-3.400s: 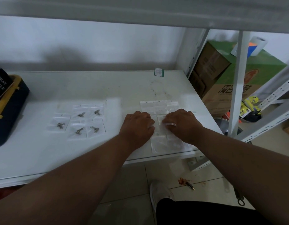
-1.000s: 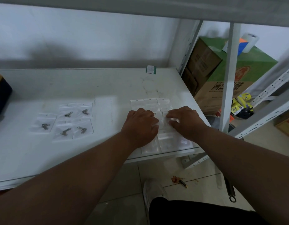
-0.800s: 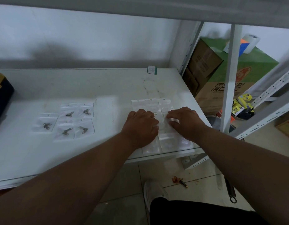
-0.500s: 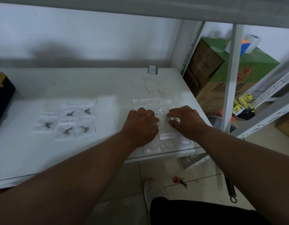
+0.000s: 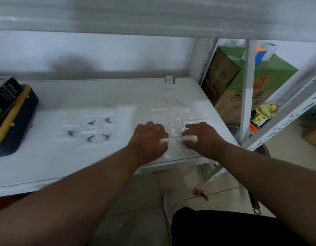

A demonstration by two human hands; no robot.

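Note:
Several empty clear zip bags (image 5: 171, 115) lie in a grid on the white shelf board (image 5: 47, 162), near its right front corner. My left hand (image 5: 148, 139) and my right hand (image 5: 203, 137) rest over the near rows of this grid. Between them they pinch the two ends of one small clear bag (image 5: 178, 139), thumbs below and fingers above. To the left lies a second group of clear bags, each with a small metal part (image 5: 90, 129) inside. The bags under my palms are hidden.
A dark blue and yellow case (image 5: 15, 125) with a black box (image 5: 4, 96) on it sits at the left edge. A small green-edged tag (image 5: 169, 79) lies at the back. Right of the board stand a white shelf post (image 5: 247, 96) and a green cardboard box (image 5: 270, 80).
My hands have drawn a little apart, and the top strip of one clear bag now shows stretched between them. The view has shifted right, bringing the case back into sight.

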